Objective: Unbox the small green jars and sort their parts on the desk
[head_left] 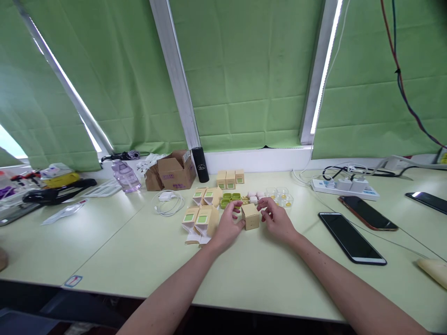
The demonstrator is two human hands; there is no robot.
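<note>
- Kraft-card box [250, 217], small, one: on the desk [223, 288], upright, top closed, between the two hands.
- Left hand [228, 226], bare: grip partly open, fingers curved, thumb at the small box's left side; whether it bears any weight cannot be told.
- Right hand [278, 223], bare: grip partly open, fingers bent and spread, tips at or just beside the box's right side; contact cannot be told.
- Windowed boxes [206, 219], four, card, green showing in the windows, flaps open: left of the left hand.
- Back boxes [230, 179], three, small, card: in a row towards the wall.
- Green molded pieces [230, 197], set together: behind the small box.
- Pale pink and white pieces [253, 198], small: beside the green ones.
- Clear cups [282, 196], yellow bits inside: behind the right hand.
- Corrugated carton [176, 172], open, beside a black tumbler [200, 165].
- Smartphones [352, 238], three, dark-screened: at right, near a white power strip [344, 188].
</note>
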